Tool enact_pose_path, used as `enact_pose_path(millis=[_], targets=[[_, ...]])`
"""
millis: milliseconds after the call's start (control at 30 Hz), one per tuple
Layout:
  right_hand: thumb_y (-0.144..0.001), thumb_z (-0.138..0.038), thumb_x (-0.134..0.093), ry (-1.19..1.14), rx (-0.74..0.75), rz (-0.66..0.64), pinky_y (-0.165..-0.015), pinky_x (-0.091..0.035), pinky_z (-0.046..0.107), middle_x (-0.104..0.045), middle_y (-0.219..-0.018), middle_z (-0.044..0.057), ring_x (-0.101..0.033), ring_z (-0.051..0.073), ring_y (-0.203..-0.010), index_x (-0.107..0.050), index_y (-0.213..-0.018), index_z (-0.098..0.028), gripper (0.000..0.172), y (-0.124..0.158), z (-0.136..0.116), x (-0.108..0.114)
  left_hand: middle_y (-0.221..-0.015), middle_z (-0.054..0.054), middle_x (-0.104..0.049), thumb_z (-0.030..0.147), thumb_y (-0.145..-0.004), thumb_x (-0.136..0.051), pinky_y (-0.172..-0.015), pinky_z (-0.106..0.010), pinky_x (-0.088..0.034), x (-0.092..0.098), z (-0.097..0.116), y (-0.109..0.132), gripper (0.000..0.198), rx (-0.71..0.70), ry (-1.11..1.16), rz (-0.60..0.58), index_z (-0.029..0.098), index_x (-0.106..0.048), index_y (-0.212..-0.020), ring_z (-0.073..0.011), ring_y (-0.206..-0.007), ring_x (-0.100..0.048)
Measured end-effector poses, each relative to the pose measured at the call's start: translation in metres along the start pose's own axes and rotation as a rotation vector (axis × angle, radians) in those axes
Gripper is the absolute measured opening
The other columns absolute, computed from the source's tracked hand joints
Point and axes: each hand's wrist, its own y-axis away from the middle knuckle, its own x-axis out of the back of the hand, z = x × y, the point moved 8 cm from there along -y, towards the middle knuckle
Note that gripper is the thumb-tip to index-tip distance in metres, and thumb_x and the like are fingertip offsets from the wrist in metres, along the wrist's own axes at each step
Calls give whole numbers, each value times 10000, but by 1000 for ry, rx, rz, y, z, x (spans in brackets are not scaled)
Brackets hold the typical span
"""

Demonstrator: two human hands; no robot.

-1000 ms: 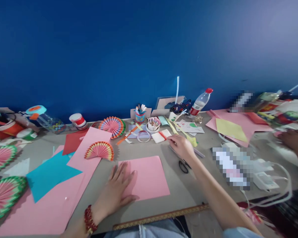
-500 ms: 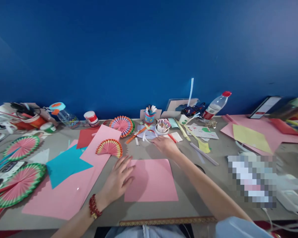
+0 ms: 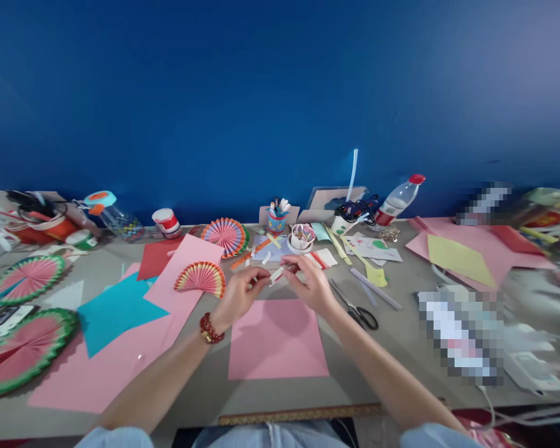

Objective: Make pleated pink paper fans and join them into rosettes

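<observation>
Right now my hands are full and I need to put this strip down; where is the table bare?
Bare table lies right of the pink sheet, below the scissors. A thinner bare band runs in front of that sheet, along the near edge. The back, around the paper fan and pen cup, is crowded.

bare table strip near edge, scissors rightward, clutter behind

I count five fans, one scissors, one bottle, two hands.
</observation>
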Motion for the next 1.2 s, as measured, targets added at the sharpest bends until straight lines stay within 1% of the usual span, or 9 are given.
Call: enact_pose_path(millis=[67, 133, 200, 300, 367, 500, 633, 1033, 1200], targets=[[-945, -279, -557, -36, -55, 130, -819, -554, 363, -601, -1222, 120, -650, 207, -950, -505, -1285, -232, 347, 12, -1, 2, -796, -19, -676, 356, -890, -613, -632, -249, -474, -6, -10, 1, 181, 87, 188, 30, 184, -664, -863, -152, -699, -601], [-909, -333, -615, -7, -33, 133, -868, -557, 404, -550, -1302, 149, -614, 258, -1101, -496, -1284, -226, 408, 21, -7, -4, -785, -9, -648, 366, -886, -612, -651, -244, -481, -10, -14, 4, 197, 129, 325, 60, 176, -639, -841, -135, -687, -582], [-895, -346, -639, 68, 28, 45, -944, -525, 454, -628, -1191, 128, -619, 274, -1099, -545, -1203, -225, 344, 26, -13, -17, -818, -13, -647, 369, -890, -608, -701, -254, -499, -13, -16, 7, 200, 152, 414, 73, 172, -627, -858, -133, -717, -590], [-943, -276, -572, 149, 97, -43, -1001, -474, 474, -709, -920, 63, -669, 223, -884, -594, -1091, -224, 159, 29, -15, -28, -833, -25, -650, 373, -899, -602, -743, -284, -523, -18, -20, 14, 204, 190, 473, 45, 169, -617, -898, -149, -752, -617], [-963, -229, -529, 196, 129, -54, -1018, -450, 470, -714, -865, 49, -662, 198, -822, -616, -1074, -221, 142, 30, -14, -29, -860, -40, -650, 368, -897, -611, -739, -295, -532, -14, -20, 17, 200, 163, 384, 66, 171, -614, -929, -162, -772, -630], [-957, -175, -521, 260, 194, -62, -1035, -423, 464, -720, -878, 44, -644, 189, -844, -642, -1089, -227, 187, 33, -16, -28, -1057, -80, -635, 300, -908, -611, -819, -336, -530, 5, -4, 22, 231, -78, 36, 214, 197, -589, -1112, -172, -866, -640], [-947, -156, -528, 273, 229, -75, -1067, -396, 473, -728, -945, 38, -638, 191, -892, -638, -1132, -250, 235, 38, -16, -29, -1008, -64, -655, 240, -943, -554, -820, -337, -537, 7, 8, 21, 164, -221, -113, 206, 211, -604, -1097, -166, -865, -642], [-933, -137, -545, 147, 214, -57, -1033, -436, 475, -724, -910, 37, -626, 187, -851, -643, -1103, -239, 221, 39, -14, -31, -1004, -76, -677, 219, -933, -576, -894, -367, -529, 9, 10, 26, 63, -271, -155, 275, 201, -616, -978, -203, -996, -647], [-925, -139, -564, 121, 248, -45, -1059, -431, 483, -728, -939, 35, -640, 186, -887, -646, -1114, -253, 236, 40, -15, -31, -1045, -75, -670, 226, -933, -579, -851, -341, -536, 8, 5, 27, 165, -208, -109, 266, 208, -601, -1096, -184, -953, -648]])
